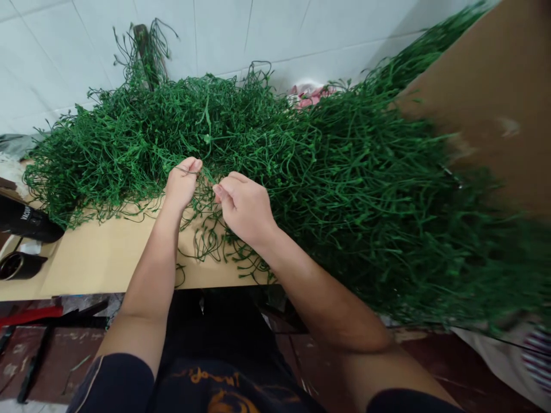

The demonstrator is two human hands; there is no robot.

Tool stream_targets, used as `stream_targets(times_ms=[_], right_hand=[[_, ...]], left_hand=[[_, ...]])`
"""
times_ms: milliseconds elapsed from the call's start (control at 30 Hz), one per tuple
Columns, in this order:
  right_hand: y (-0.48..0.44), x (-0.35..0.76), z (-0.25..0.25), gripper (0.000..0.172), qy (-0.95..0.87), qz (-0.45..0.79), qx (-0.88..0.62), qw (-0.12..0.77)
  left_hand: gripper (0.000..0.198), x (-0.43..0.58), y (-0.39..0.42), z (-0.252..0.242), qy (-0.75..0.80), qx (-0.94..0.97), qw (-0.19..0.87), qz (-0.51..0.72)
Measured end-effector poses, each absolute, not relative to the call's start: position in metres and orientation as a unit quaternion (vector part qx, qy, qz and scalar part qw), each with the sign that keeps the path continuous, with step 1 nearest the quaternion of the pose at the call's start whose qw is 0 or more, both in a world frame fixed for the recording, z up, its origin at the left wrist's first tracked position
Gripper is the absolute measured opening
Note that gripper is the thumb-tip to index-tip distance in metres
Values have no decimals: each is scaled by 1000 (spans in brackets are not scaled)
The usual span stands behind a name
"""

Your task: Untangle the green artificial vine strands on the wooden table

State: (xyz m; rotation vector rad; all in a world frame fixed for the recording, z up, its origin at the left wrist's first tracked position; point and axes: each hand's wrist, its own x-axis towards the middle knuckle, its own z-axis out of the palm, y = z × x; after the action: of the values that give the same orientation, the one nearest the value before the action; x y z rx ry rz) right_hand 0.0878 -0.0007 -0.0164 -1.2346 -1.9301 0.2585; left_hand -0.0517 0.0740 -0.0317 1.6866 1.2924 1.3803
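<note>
A large heap of thin green artificial plant stems (pixel 365 172), many with small budded tips, spreads along the table. My left hand (pixel 183 182) is closed in a pinch over the front of the heap, with a thin green stem between thumb and fingers. Just right of it, my right hand (pixel 245 203) is also pinched shut on a green stem. A short stretch of green stem (pixel 209 176) shows in the gap between the two hands. Loose curled stems (pixel 206 241) lie on the tabletop below the hands.
The tan tabletop (pixel 103 252) ends near my body. At the left edge lie a black cylinder (pixel 28 221) and a dark cup (pixel 20 265). A brown cardboard panel (pixel 486 97) leans at the right. Behind is a white tiled wall (pixel 224 34), with pink cloth (pixel 310 96) near it.
</note>
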Motion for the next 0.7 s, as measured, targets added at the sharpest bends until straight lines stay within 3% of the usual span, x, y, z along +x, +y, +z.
stream_targets(times_ms=[167,333,567,700], right_hand=[[11,99,-19,33,-736,190,-444,475],[27,117,-19,21,-707,227,-491,455],[26,113,-12,22,-715,168,-486,473],[30,98,-11,19,-755,133,-483,423]], left_hand=[[39,-51,71,-22,464,617,351,531],[34,-66,70,-20,458,561,424,544],[30,-67,69,-18,424,622,416,511],[33,-61,63,-14,406,638,418,504]])
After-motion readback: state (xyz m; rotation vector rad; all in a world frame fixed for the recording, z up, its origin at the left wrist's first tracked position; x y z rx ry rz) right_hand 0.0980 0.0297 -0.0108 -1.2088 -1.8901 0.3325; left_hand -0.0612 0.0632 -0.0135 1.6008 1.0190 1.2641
